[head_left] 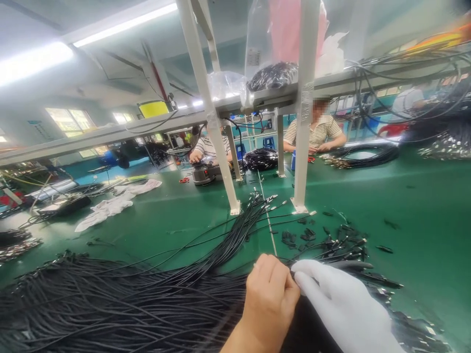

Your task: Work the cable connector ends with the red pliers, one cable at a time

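My bare left hand [270,291] is closed in a fist low in the middle of the head view. Its fingers grip what looks like a black cable, mostly hidden by the hand. Against it, my right hand [342,299] in a white glove pinches thumb and forefinger at the same spot; the cable end there is covered. Under and left of both hands spreads a large heap of black cables [147,299]. A bundle of cables [235,235] runs away from it across the green table [176,206]. Cable ends with metal plugs [346,245] lie beyond my right hand.
Small black pieces [289,239] are scattered ahead of my hands. White posts [303,147] carry a shelf with bagged cables [274,76]. Across the table sit a person in a striped top [333,132] and another behind a dark machine [206,174]. A coiled cable bundle [382,154] and white cloth [110,208] lie further off.
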A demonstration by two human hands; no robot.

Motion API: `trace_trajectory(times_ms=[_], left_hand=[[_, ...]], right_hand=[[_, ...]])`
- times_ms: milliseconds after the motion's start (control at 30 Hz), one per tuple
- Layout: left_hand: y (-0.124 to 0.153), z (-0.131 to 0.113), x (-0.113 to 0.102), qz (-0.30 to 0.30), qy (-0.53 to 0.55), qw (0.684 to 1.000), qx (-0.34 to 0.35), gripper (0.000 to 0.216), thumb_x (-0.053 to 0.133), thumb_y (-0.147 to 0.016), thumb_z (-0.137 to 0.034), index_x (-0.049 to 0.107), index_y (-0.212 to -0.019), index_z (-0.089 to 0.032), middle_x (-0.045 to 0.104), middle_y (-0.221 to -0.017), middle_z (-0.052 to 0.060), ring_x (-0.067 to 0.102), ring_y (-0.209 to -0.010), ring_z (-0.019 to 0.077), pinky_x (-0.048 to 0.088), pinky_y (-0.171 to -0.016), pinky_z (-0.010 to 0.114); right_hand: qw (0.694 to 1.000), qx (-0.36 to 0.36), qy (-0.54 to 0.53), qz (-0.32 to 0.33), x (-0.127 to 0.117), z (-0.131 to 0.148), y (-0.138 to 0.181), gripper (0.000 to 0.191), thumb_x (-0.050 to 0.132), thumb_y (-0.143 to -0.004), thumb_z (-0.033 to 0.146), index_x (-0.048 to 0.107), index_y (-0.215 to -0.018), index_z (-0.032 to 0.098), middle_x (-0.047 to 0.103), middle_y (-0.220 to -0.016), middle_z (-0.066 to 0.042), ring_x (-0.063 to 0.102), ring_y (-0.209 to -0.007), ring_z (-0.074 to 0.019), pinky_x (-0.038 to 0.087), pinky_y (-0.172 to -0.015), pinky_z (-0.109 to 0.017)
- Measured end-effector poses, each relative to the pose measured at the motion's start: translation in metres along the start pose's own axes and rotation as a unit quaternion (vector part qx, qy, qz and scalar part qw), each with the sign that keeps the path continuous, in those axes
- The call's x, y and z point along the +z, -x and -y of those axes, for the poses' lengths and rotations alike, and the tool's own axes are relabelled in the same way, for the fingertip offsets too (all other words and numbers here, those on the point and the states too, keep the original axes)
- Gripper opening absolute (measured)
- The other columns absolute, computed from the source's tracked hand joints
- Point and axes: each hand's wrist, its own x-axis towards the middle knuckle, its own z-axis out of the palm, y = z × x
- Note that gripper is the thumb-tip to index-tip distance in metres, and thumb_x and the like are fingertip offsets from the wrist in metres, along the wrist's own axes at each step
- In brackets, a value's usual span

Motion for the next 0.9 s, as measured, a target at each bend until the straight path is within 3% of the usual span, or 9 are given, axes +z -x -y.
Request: trace_trajectory(times_ms=[200,367,467,600,700,767,800,900], left_hand=[[0.0,0.0,0.0,-0.01,0.065,0.995,-0.076,0.023,0.052,-0.073,0.001,0.051,-0.065,-0.02,0.053,-0.064,-0.001,0.05,-0.06,0.0134,0.039,-0.058,0.024],[0.003,-0.003,0.006,-0.032,0.114,0.987,-0.108,0.02,0.052,-0.072,-0.001,0.052,-0.065,-0.02,0.052,-0.064,-0.002,0.05,-0.059,0.0124,0.039,-0.057,0.023],[-0.001,0.008,0.003,-0.036,0.119,0.984,-0.129,0.018,0.051,-0.072,-0.004,0.053,-0.063,-0.02,0.052,-0.063,-0.003,0.049,-0.058,0.012,0.039,-0.057,0.023],[-0.012,0.033,-0.019,-0.091,0.094,0.957,-0.261,0.013,0.057,-0.075,-0.012,0.057,-0.064,-0.02,0.055,-0.059,-0.003,0.05,-0.055,0.0126,0.039,-0.054,0.023],[-0.014,0.03,-0.025,-0.096,0.148,0.937,-0.301,0.012,0.059,-0.082,-0.023,0.064,-0.072,-0.019,0.061,-0.067,0.0,0.056,-0.063,0.0152,0.044,-0.064,0.027],[-0.012,0.016,-0.019,-0.021,0.251,0.906,-0.34,0.017,0.061,-0.085,-0.03,0.067,-0.075,-0.018,0.064,-0.071,0.002,0.057,-0.067,0.0163,0.045,-0.065,0.027],[-0.011,0.007,-0.014,0.022,0.316,0.874,-0.369,0.019,0.062,-0.086,-0.034,0.069,-0.079,-0.017,0.065,-0.073,0.003,0.057,-0.068,0.0163,0.044,-0.064,0.027],[-0.007,-0.013,-0.002,0.094,0.474,0.766,-0.424,0.029,0.068,-0.082,-0.041,0.075,-0.093,-0.015,0.068,-0.083,0.006,0.055,-0.068,0.0152,0.043,-0.063,0.026]], right_hand=[[0.999,0.023,-0.025,0.01,0.005,-0.005,0.002,0.029,0.043,-0.094,0.043,0.07,-0.09,0.034,0.073,-0.078,0.007,0.068,-0.065,-0.0123,0.051,-0.06,-0.019],[0.998,0.055,-0.032,0.017,0.008,-0.003,0.003,0.031,0.043,-0.092,0.048,0.07,-0.087,0.033,0.072,-0.076,0.006,0.067,-0.066,-0.0137,0.051,-0.061,-0.021],[0.994,0.091,-0.038,0.049,0.003,0.002,0.006,0.032,0.041,-0.09,0.048,0.068,-0.081,0.033,0.069,-0.07,0.007,0.065,-0.063,-0.0144,0.05,-0.06,-0.023],[0.977,0.168,-0.101,0.085,-0.011,0.011,0.004,0.031,0.043,-0.088,0.051,0.063,-0.074,0.032,0.064,-0.063,0.006,0.062,-0.059,-0.0148,0.048,-0.057,-0.023],[0.963,0.175,-0.195,0.061,-0.016,0.015,-0.008,0.036,0.045,-0.085,0.051,0.056,-0.06,0.027,0.063,-0.061,0.003,0.061,-0.062,-0.0164,0.051,-0.065,-0.026],[0.953,0.156,-0.256,0.028,-0.014,0.014,-0.016,0.041,0.044,-0.084,0.05,0.053,-0.053,0.026,0.064,-0.062,0.0,0.062,-0.065,-0.0177,0.054,-0.072,-0.028],[0.947,0.148,-0.283,0.023,-0.011,0.011,-0.018,0.041,0.044,-0.085,0.05,0.056,-0.054,0.026,0.065,-0.062,-0.001,0.063,-0.066,-0.0183,0.055,-0.073,-0.029],[0.936,0.156,-0.316,0.006,0.001,0.0,-0.013,0.035,0.044,-0.088,0.048,0.071,-0.082,0.026,0.071,-0.068,-0.002,0.069,-0.069,-0.0195,0.058,-0.073,-0.029]])
